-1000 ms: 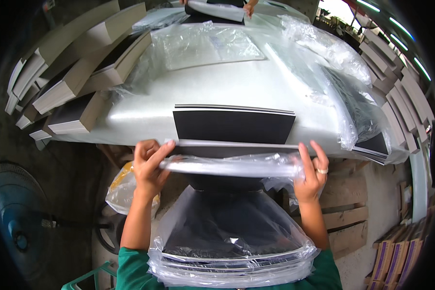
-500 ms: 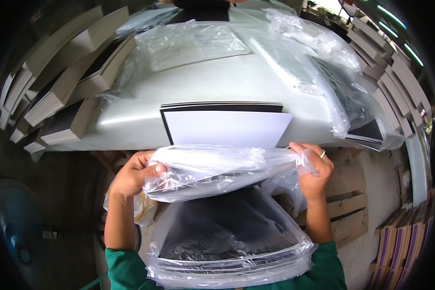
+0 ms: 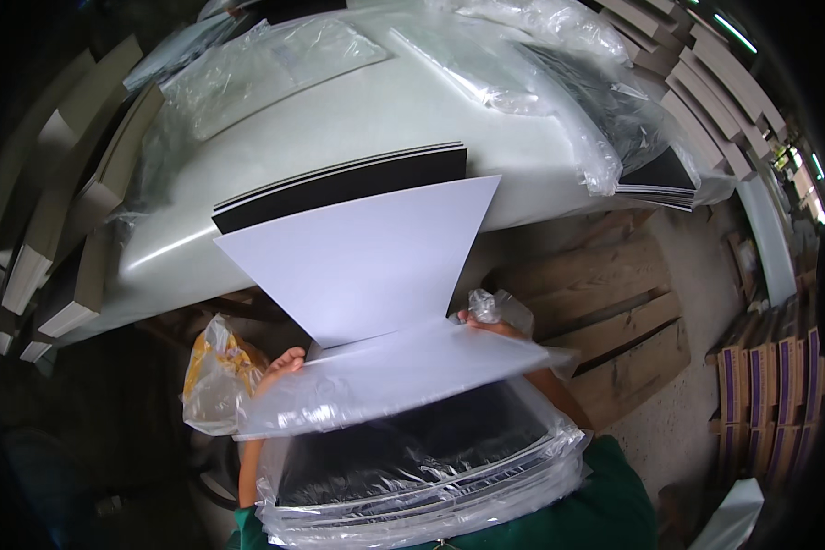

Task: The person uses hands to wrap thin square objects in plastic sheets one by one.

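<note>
A clear plastic bag is stretched flat between my two hands, above my lap. My left hand is closed on its left edge, with only part of the fingers showing. My right hand is at the bag's far right edge, mostly hidden by the plastic, and I cannot make out its grip. A white sheet slants down from the table edge, its near end at the bag's mouth. Black boards lie directly behind the sheet. On my lap rests a plastic-wrapped black stack.
Thick book-like blocks are piled on the table's left. Plastic-wrapped black sheets lie at its right. A wooden pallet stands on the floor, with a yellow-and-white plastic bag at left and stacked cartons at right.
The bag has come lower and opened out flatter. The white sheet now reaches nearer to me, down to the bag's mouth. My hands have moved closer together, and the view has turned.
</note>
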`<state>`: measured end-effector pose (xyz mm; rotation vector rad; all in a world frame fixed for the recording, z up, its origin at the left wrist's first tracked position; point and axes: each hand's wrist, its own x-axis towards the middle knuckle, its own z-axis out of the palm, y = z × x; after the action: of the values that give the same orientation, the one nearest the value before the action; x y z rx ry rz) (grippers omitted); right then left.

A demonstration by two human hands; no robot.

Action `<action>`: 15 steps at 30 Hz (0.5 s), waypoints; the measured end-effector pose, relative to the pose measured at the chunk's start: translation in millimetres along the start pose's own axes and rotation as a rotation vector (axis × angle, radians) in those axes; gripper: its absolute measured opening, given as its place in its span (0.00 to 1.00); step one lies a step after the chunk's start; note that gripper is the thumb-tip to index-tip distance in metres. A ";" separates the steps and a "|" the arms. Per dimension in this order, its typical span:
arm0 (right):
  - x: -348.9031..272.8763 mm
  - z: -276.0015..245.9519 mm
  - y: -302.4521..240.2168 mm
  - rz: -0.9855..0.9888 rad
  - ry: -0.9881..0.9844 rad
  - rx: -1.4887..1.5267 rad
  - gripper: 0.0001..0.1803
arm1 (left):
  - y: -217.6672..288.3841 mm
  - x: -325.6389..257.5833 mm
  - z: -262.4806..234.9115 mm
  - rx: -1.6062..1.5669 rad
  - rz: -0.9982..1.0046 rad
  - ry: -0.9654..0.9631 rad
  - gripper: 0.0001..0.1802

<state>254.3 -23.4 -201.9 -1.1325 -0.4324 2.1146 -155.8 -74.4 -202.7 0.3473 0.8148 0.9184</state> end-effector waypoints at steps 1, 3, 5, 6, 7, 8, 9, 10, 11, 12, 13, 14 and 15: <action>4.2 1.8 4.2 0.041 0.030 0.005 0.12 | -13.9 8.7 -17.3 0.037 -0.042 0.038 0.05; 46.3 -61.3 26.0 -0.027 -0.033 -0.057 0.09 | -28.7 38.6 -45.1 0.112 -0.020 0.071 0.04; 79.2 -107.1 45.4 -0.068 -0.041 0.058 0.09 | -45.8 50.4 -59.4 0.111 0.079 0.174 0.04; 82.3 -96.1 36.7 -0.098 -0.047 0.005 0.09 | -55.0 59.4 -77.6 0.290 0.185 0.155 0.03; 68.1 -78.8 24.3 -0.131 -0.042 -0.038 0.09 | -62.6 63.3 -80.0 0.365 0.255 0.184 0.03; 53.2 -60.3 10.4 -0.162 -0.037 -0.083 0.10 | -65.8 70.7 -83.6 0.370 0.320 0.229 0.03; 30.9 -39.3 -3.4 -0.198 -0.028 -0.260 0.10 | -68.2 78.6 -77.8 0.339 0.346 0.257 0.03; 11.5 -14.4 -20.4 -0.233 -0.007 -0.426 0.11 | -64.2 85.0 -66.9 0.310 0.352 0.268 0.03; 4.6 -0.3 -28.8 -0.263 0.015 -0.594 0.12 | -61.0 87.3 -57.7 0.268 0.351 0.277 0.03; 6.3 2.7 -29.4 -0.366 -0.018 -0.873 0.14 | -54.5 82.0 -47.6 0.229 0.342 0.282 0.03; 9.9 6.3 -28.5 -0.461 -0.064 -1.159 0.15 | -49.7 74.3 -40.2 0.187 0.336 0.300 0.03; 13.2 9.2 -28.3 -0.556 -0.111 -1.444 0.16 | -42.7 64.7 -33.4 0.157 0.320 0.306 0.03; 17.3 14.5 -32.0 -0.460 -0.147 -1.448 0.17 | -33.6 54.1 -24.9 0.146 0.299 0.302 0.03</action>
<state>249.1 11.8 -185.7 -1.3208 -2.2425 1.2733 -136.9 -51.6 -264.3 0.4734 1.1316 1.2123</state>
